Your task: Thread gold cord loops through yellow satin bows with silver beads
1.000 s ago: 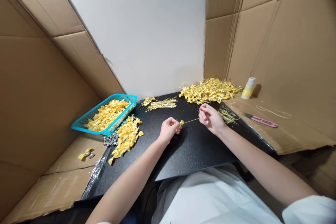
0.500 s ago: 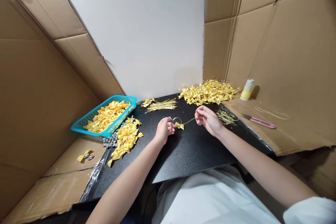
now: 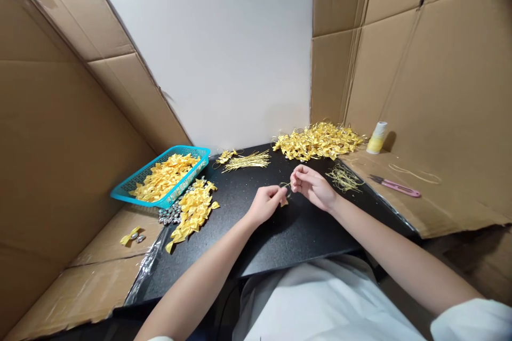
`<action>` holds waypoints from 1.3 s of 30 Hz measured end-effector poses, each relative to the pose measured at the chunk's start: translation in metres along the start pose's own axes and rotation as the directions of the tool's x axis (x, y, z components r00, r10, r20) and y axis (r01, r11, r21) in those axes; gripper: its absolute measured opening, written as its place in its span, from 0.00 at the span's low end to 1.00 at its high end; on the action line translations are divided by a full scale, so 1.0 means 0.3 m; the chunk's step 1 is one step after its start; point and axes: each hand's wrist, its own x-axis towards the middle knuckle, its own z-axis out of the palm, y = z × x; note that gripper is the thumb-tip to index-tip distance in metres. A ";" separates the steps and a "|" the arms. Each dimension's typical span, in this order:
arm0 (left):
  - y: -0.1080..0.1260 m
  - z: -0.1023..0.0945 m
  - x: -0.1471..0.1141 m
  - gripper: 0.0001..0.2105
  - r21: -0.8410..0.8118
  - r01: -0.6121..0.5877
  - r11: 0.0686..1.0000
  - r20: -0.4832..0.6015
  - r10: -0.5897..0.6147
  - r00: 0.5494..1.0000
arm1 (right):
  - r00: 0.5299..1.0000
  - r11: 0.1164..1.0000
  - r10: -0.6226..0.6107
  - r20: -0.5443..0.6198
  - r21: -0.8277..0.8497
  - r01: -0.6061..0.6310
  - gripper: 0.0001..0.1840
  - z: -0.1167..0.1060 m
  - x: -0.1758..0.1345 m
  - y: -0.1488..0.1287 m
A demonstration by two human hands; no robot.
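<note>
Over the black tabletop my left hand (image 3: 264,206) is closed, thumb and forefinger pinching a looped gold cord (image 3: 285,185). Below those fingertips shows a small part of a yellow ribbon bow (image 3: 284,202); the rest is hidden by the hand. My right hand (image 3: 312,187) is just to the right, its fingertips closed on the cord's other end, close to the left fingers. Behind the hands lies a row of cut gold cords (image 3: 247,161). A large heap of finished-looking yellow bows with cord loops (image 3: 320,140) stands at the back right.
A turquoise basket (image 3: 116,194) of yellow bows stands left, with loose bows (image 3: 194,213) and silver bells (image 3: 170,214) beside it. Right are tangled cord scraps (image 3: 344,178), pink-handled snips (image 3: 400,187) and a thread spool (image 3: 376,137). Cardboard walls (image 3: 432,90) flank the black table (image 3: 272,250).
My left hand has moved right and turned, coming close to my right hand. My right hand shifted slightly left. The cord, stretched between them before, now spans a short gap; the bow is mostly covered.
</note>
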 end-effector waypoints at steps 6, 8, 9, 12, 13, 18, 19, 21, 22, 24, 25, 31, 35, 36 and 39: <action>0.012 -0.008 0.021 0.24 -0.238 0.060 0.969 -0.114 -0.089 0.990 | 0.991 0.977 0.050 -0.121 -0.199 -0.074 0.16 -0.029 0.019 0.038; 0.013 -0.016 0.024 0.22 -0.288 0.068 0.955 -0.149 -0.115 0.982 | 0.990 0.969 0.095 -0.106 -0.218 -0.116 0.16 -0.030 0.019 0.050; 0.012 -0.020 0.026 0.21 -0.307 0.073 0.949 -0.166 -0.129 0.978 | 0.989 0.965 0.111 -0.101 -0.228 -0.132 0.16 -0.028 0.019 0.055; 0.007 -0.032 0.031 0.18 -0.339 0.090 0.936 -0.209 -0.168 0.963 | 0.986 0.956 0.136 -0.094 -0.250 -0.155 0.16 -0.023 0.016 0.061; 0.005 -0.035 0.032 0.18 -0.341 0.095 0.935 -0.219 -0.177 0.960 | 0.986 0.954 0.138 -0.094 -0.255 -0.158 0.16 -0.023 0.016 0.061; -0.004 -0.040 0.028 0.20 -0.281 0.106 0.954 -0.238 -0.176 0.955 | 0.985 0.960 0.087 -0.146 -0.252 -0.123 0.14 -0.041 0.027 0.065; -0.005 -0.038 0.025 0.20 -0.258 0.107 0.960 -0.236 -0.170 0.957 | 0.983 0.964 0.065 -0.170 -0.243 -0.106 0.14 -0.048 0.030 0.065; -0.007 -0.030 0.018 0.19 -0.209 0.112 0.972 -0.220 -0.158 0.963 | 0.976 0.974 0.016 -0.217 -0.218 -0.064 0.15 -0.059 0.034 0.062; -0.008 -0.025 0.014 0.18 -0.187 0.115 0.976 -0.206 -0.154 0.966 | 0.972 0.979 -0.007 -0.235 -0.202 -0.042 0.15 -0.062 0.035 0.058; -0.011 -0.013 0.008 0.17 -0.159 0.127 0.979 -0.176 -0.154 0.972 | 0.966 0.986 -0.043 -0.254 -0.166 0.001 0.15 -0.061 0.032 0.047; -0.013 -0.008 0.007 0.17 -0.154 0.134 0.979 -0.162 -0.159 0.974 | 0.966 0.989 -0.052 -0.251 -0.148 0.015 0.15 -0.056 0.028 0.040; -0.015 -0.016 0.022 0.20 -0.257 0.203 0.945 -0.081 -0.230 0.970 | 0.994 0.984 0.095 -0.055 -0.147 -0.102 0.16 -0.018 0.009 0.048; -0.011 -0.033 0.033 0.18 -0.335 0.173 0.926 -0.116 -0.223 0.968 | 0.974 0.943 0.223 -0.039 -0.244 -0.226 0.15 -0.022 0.011 0.092; -0.012 -0.034 0.033 0.17 -0.340 0.165 0.926 -0.129 -0.219 0.967 | 0.973 0.940 0.225 -0.045 -0.255 -0.229 0.15 -0.024 0.012 0.099; -0.024 -0.030 0.030 0.17 -0.319 0.158 0.935 -0.155 -0.215 0.964 | 0.982 0.942 0.177 -0.070 -0.276 -0.190 0.15 -0.025 0.016 0.102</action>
